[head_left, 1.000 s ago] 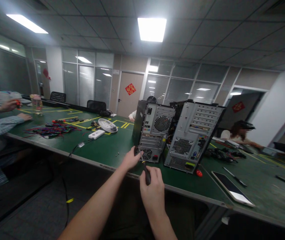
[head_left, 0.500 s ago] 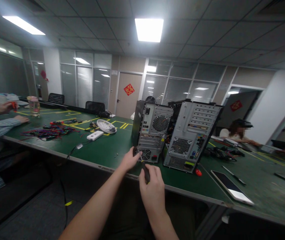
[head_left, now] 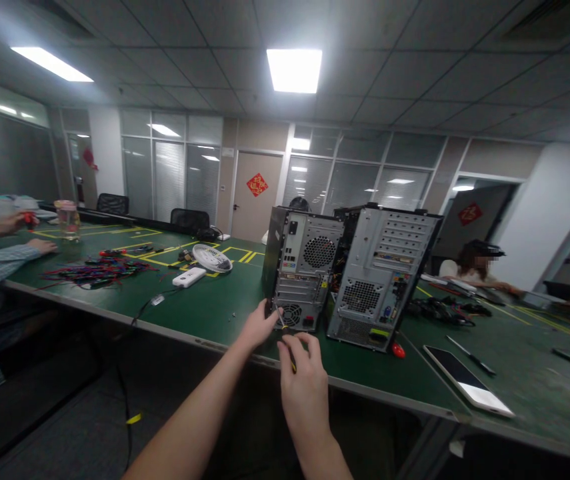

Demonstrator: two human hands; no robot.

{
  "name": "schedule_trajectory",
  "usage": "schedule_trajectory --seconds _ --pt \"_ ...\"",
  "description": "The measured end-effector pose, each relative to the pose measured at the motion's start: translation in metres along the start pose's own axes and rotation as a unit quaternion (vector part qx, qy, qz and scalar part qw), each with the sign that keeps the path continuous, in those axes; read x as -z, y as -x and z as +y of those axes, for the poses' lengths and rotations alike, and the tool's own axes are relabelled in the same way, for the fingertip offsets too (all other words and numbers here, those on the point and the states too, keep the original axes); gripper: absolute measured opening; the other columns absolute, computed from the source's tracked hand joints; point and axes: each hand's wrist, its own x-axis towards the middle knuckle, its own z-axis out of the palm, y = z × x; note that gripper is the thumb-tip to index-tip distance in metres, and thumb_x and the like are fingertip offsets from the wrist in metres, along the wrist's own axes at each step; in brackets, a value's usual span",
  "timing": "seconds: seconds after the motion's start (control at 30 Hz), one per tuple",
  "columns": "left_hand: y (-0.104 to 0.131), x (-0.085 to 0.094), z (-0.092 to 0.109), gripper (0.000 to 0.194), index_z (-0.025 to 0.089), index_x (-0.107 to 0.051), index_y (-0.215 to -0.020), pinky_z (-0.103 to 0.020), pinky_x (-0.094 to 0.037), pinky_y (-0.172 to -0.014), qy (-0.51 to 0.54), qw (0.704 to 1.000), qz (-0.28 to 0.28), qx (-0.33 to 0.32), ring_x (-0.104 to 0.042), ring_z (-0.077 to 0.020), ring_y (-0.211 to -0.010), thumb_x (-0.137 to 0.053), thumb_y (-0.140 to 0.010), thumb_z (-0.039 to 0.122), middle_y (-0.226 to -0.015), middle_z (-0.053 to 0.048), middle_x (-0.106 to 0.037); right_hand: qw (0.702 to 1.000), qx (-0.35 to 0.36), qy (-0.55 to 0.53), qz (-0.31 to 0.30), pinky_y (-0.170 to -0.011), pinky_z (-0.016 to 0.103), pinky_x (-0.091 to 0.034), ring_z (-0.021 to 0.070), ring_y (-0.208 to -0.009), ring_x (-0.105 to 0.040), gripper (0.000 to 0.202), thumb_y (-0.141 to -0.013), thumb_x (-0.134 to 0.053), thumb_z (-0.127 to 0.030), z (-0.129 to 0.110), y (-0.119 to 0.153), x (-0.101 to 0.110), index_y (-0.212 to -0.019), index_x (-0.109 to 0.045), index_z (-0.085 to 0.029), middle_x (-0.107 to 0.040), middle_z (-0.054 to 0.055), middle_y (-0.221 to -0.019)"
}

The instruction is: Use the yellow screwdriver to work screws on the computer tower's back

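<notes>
Two open computer towers stand side by side on the green table, backs toward me: a left tower (head_left: pixel 301 287) and a right tower (head_left: pixel 365 280). My right hand (head_left: pixel 303 367) is closed around the handle of a screwdriver (head_left: pixel 285 327), whose shaft points up at the left tower's lower left corner, beside the fan grille. Against that same corner rests my left hand (head_left: pixel 259 325), its fingers around the case edge near the screwdriver's shaft. Whether the tip sits in a screw is too small to tell.
Left on the table are a cable pile (head_left: pixel 99 270), a white power strip (head_left: pixel 189 277), a white round dish (head_left: pixel 213 258) and a bottle (head_left: pixel 69 220) near another person's hands. Right lie a phone (head_left: pixel 465 380), a pen-like tool (head_left: pixel 471 355) and black cables (head_left: pixel 445 309).
The view has tilted slightly, so the scene sits a little lower. My right hand's fingers have shifted on the screwdriver handle; my left hand stays at the tower's corner.
</notes>
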Motion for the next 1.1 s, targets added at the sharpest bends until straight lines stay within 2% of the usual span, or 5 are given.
schedule_trajectory --seconds 0.23,0.57,0.73,0.9,1.1 --pt "-0.001 0.0 -0.002 0.07 0.015 -0.047 -0.144 -0.038 -0.041 -0.109 0.002 1.0 -0.009 -0.004 -0.057 -0.0299 -0.13 -0.053 -0.089 0.059 -0.138 -0.018 -0.062 0.999 0.002 -0.039 -0.034 -0.075 0.031 -0.057 0.0195 -0.088 -0.067 0.023 -0.091 -0.048 -0.016 -0.003 0.001 0.002 -0.105 -0.065 -0.02 -0.056 0.011 -0.114" --pt "-0.003 -0.003 -0.005 0.069 0.017 -0.051 -0.141 -0.036 -0.041 -0.109 0.023 1.0 0.006 0.006 -0.057 -0.0282 -0.131 -0.058 -0.087 0.058 -0.139 -0.016 -0.061 0.998 0.021 0.054 -0.005 -0.062 0.028 -0.054 0.0183 -0.076 -0.068 0.029 -0.104 -0.037 -0.032 0.009 0.006 -0.006 -0.112 -0.062 -0.02 -0.061 0.01 -0.103" --pt "-0.003 -0.003 -0.005 0.069 0.017 -0.051 -0.141 -0.035 -0.04 -0.109 0.023 1.0 0.008 0.008 -0.056 -0.0275 -0.132 -0.058 -0.087 0.058 -0.14 -0.016 -0.061 0.999 0.028 0.034 0.006 -0.066 0.029 -0.055 0.0183 -0.078 -0.067 0.024 -0.101 -0.04 -0.027 0.004 0.005 -0.002 -0.098 -0.064 -0.022 -0.059 0.009 -0.105" --pt "-0.002 -0.002 -0.005 0.067 0.018 -0.052 -0.141 -0.036 -0.041 -0.109 0.02 1.0 0.006 -0.001 -0.056 -0.0272 -0.132 -0.057 -0.088 0.058 -0.14 -0.015 -0.061 1.0 0.015 0.01 -0.012 -0.067 0.031 -0.057 0.0206 -0.085 -0.068 0.023 -0.094 -0.044 -0.017 0.001 0.009 -0.002 -0.109 -0.059 -0.022 -0.054 0.011 -0.111" --pt "-0.001 -0.001 -0.003 0.062 0.017 -0.052 -0.141 -0.036 -0.04 -0.11 0.023 1.0 0.0 -0.005 -0.056 -0.0271 -0.132 -0.055 -0.09 0.053 -0.14 -0.014 -0.061 0.999 0.034 0.022 -0.014 -0.064 0.029 -0.057 0.0198 -0.08 -0.069 0.024 -0.102 -0.04 -0.024 0.006 0.009 -0.005 -0.116 -0.058 -0.02 -0.056 0.011 -0.107"
